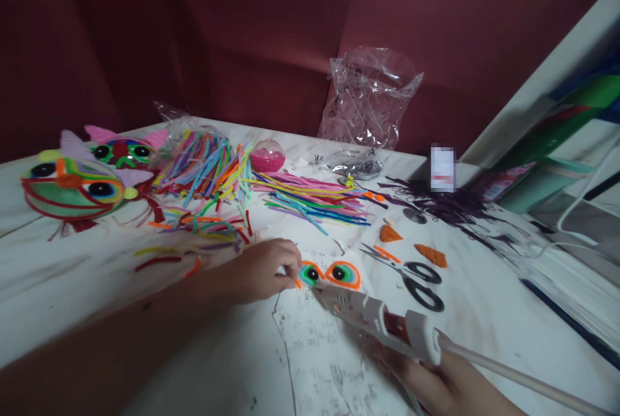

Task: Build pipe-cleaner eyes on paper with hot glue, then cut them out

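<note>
My left hand (266, 269) is closed in a pinch at the outer edge of a pair of craft eyes (343, 274), where an orange pipe cleaner (298, 283) shows at the fingertips. Rings of green, blue and orange surround the black pupils. Wrapped around the handle of a white hot glue gun (358, 312) is my right hand (431, 380). The gun's nozzle points at the lower side of the eyes, and a clear glue stick (508, 371) sticks out of its back. Written paper (314, 358) lies underneath. Black-handled scissors (419, 287) rest open to the right.
Bundled pipe cleaners (198, 164) and loose ones (310, 199) spread across the table. Two decorated masks (72, 187) stand at left. Behind are a pink dome container (267, 156) and plastic bag (368, 103). Orange pieces (430, 254) and dark purple strands (450, 204) lie right.
</note>
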`<control>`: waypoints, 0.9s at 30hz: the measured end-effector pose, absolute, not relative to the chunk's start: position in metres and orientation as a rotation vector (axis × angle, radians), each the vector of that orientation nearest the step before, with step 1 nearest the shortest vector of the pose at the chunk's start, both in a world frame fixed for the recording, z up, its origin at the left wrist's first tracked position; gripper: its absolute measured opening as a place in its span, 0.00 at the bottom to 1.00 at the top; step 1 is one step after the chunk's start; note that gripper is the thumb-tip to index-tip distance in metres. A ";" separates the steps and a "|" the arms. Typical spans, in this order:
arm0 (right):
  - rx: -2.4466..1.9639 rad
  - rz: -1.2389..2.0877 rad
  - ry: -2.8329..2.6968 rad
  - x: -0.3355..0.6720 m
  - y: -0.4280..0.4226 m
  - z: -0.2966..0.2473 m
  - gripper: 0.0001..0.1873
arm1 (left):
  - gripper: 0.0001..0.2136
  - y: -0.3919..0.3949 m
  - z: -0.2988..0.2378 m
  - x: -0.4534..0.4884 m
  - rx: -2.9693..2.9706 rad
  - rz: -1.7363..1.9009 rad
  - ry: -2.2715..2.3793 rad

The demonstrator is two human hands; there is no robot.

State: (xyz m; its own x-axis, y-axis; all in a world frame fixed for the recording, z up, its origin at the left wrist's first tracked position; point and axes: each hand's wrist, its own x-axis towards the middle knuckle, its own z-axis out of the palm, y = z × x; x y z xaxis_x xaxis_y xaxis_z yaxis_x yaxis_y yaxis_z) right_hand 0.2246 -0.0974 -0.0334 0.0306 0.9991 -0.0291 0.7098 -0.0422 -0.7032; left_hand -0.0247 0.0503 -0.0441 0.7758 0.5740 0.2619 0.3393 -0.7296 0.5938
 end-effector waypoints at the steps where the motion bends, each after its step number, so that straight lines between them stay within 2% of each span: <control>1: -1.802 0.735 -1.724 0.225 -0.097 -0.034 0.24 | 0.04 0.051 -0.044 -0.025 2.438 0.592 0.677; 12: -1.842 0.749 -1.703 0.230 -0.096 -0.034 0.21 | 0.04 0.050 -0.042 -0.025 2.443 0.590 0.687; 18: -1.796 0.725 -1.711 0.226 -0.093 -0.021 0.16 | 0.04 0.051 -0.043 -0.025 2.437 0.592 0.694; 23: -1.801 0.789 -1.566 0.229 -0.094 -0.019 0.24 | 0.04 0.052 -0.044 -0.026 2.438 0.600 0.661; 27: -1.733 0.912 -1.562 0.233 -0.095 -0.021 0.26 | 0.03 0.053 -0.043 -0.026 2.438 0.597 0.653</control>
State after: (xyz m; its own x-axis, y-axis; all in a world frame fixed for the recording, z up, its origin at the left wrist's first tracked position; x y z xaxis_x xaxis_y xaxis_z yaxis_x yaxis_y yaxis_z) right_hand 0.2334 -0.0951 -0.0211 0.0592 0.9947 -0.0840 0.5617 -0.1027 -0.8209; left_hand -0.0260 0.0530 -0.0434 0.7845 0.5584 0.2699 0.3187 -0.7363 0.5969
